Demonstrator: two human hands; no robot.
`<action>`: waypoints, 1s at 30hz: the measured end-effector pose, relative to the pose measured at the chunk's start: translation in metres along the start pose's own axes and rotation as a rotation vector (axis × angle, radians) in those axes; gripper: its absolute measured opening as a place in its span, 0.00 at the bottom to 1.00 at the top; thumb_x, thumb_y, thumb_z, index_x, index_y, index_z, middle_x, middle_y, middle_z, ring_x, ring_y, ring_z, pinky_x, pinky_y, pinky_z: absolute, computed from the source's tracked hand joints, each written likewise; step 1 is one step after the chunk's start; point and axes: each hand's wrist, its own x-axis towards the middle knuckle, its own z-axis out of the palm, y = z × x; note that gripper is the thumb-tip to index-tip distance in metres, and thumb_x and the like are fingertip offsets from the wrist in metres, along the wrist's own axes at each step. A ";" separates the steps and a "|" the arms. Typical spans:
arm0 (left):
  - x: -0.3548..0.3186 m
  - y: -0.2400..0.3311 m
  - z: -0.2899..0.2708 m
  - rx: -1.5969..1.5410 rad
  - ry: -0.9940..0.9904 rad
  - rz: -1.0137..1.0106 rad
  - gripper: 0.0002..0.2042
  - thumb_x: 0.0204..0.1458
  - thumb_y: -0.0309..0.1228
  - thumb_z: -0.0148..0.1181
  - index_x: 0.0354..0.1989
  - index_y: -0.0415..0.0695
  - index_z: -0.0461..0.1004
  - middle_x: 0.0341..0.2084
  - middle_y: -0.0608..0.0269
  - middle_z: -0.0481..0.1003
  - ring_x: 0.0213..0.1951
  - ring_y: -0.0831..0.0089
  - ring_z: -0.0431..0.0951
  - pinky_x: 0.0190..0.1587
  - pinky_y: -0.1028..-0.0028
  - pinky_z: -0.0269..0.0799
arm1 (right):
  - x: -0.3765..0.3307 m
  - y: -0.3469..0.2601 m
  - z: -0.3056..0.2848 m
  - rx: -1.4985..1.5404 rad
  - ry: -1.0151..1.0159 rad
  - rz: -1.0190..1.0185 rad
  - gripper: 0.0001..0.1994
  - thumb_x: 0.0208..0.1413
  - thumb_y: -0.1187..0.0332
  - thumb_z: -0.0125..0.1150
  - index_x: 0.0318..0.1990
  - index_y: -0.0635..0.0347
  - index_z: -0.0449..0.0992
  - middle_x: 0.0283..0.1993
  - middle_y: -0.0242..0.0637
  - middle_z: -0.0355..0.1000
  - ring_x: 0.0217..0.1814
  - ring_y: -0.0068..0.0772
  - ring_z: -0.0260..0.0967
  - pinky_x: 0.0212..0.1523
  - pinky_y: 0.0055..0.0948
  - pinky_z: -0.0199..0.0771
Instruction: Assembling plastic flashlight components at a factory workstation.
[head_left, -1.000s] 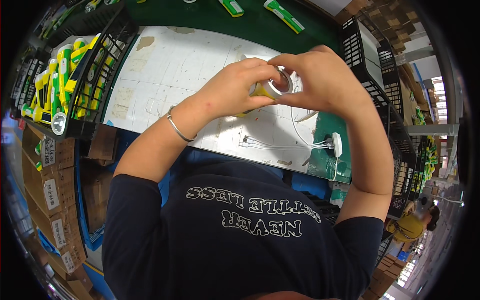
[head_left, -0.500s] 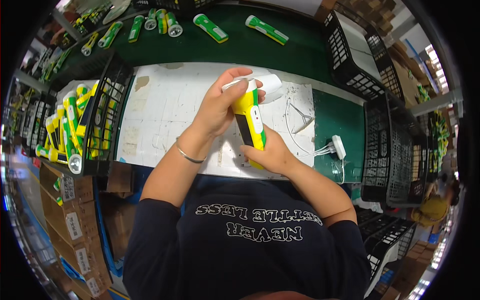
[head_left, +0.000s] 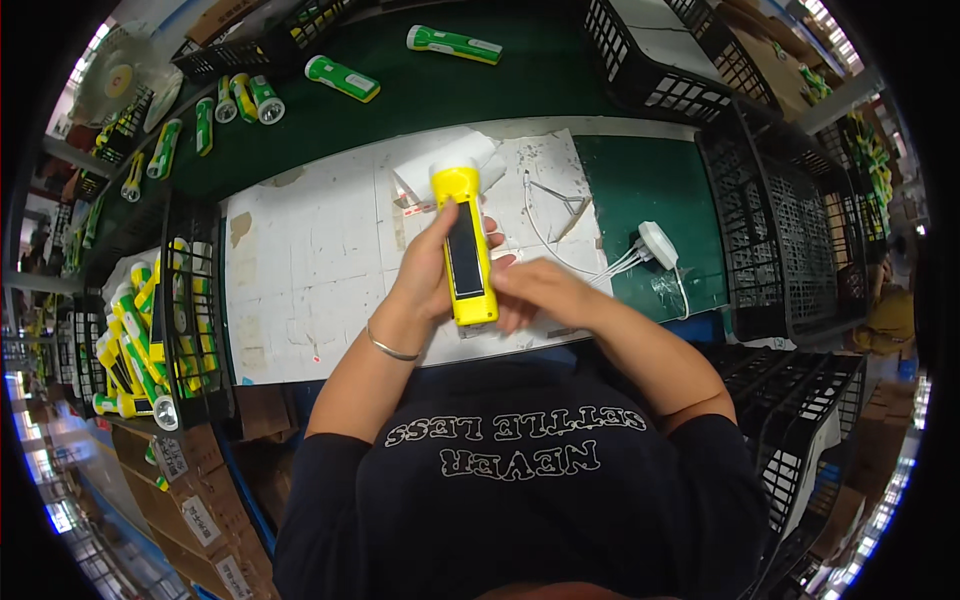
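My left hand is wrapped round a flashlight, its thumb lying along the edge of the black panel. The flashlight is held head away from me, with its yellow side and long dark panel facing up. My right hand is beside the lower right edge of the flashlight, fingers loosely bent and apart; whether they touch it I cannot tell. Behind the flashlight head lies a curled white sheet with red marks at its left end, on the white work surface.
A black crate full of flashlights stands at left. Several green flashlights lie on the dark green tabletop at the back. To the right are a white plug adapter with cables, a metal stand and black crates.
The flashlight has turned, so its panel side faces up, and come nearer to me. My left hand has moved from its head to its body; my right hand has loosened from its lower end.
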 end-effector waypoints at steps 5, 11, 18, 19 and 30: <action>-0.011 0.008 0.016 -0.137 -0.065 -0.089 0.21 0.59 0.44 0.37 0.52 0.41 0.61 0.40 0.53 0.69 0.49 0.57 0.69 0.52 0.41 0.61 | 0.007 0.000 -0.071 -1.225 0.941 -0.426 0.13 0.44 0.67 0.54 0.38 0.58 0.74 0.34 0.38 0.74 0.43 0.41 0.68 0.40 0.35 0.68; -0.012 -0.001 -0.001 -0.370 -0.212 -0.307 0.24 0.49 0.47 0.57 0.49 0.44 0.63 0.29 0.63 0.65 0.31 0.76 0.65 0.31 0.78 0.64 | 0.026 0.004 -0.085 -1.511 0.776 -0.079 0.10 0.41 0.75 0.53 0.34 0.57 0.75 0.37 0.41 0.71 0.41 0.41 0.67 0.43 0.38 0.63; -0.008 0.002 0.022 -0.094 0.082 -0.143 0.18 0.57 0.46 0.45 0.45 0.44 0.65 0.32 0.60 0.69 0.30 0.70 0.71 0.32 0.67 0.72 | 0.000 0.004 -0.068 -0.736 0.847 -0.393 0.09 0.53 0.71 0.47 0.38 0.64 0.72 0.35 0.47 0.70 0.39 0.46 0.69 0.41 0.34 0.68; -0.005 0.002 0.018 -0.044 0.059 -0.127 0.18 0.57 0.47 0.45 0.45 0.44 0.64 0.31 0.61 0.69 0.28 0.72 0.70 0.30 0.69 0.71 | -0.005 0.002 -0.063 -0.734 0.850 -0.393 0.09 0.53 0.71 0.47 0.38 0.64 0.72 0.35 0.47 0.70 0.39 0.46 0.69 0.41 0.34 0.68; -0.004 -0.005 0.028 0.073 0.084 -0.044 0.17 0.57 0.46 0.45 0.44 0.44 0.62 0.29 0.61 0.69 0.25 0.75 0.69 0.24 0.74 0.70 | -0.030 -0.004 -0.024 -0.604 0.714 -0.326 0.10 0.54 0.66 0.49 0.34 0.62 0.74 0.30 0.45 0.72 0.32 0.43 0.70 0.33 0.32 0.68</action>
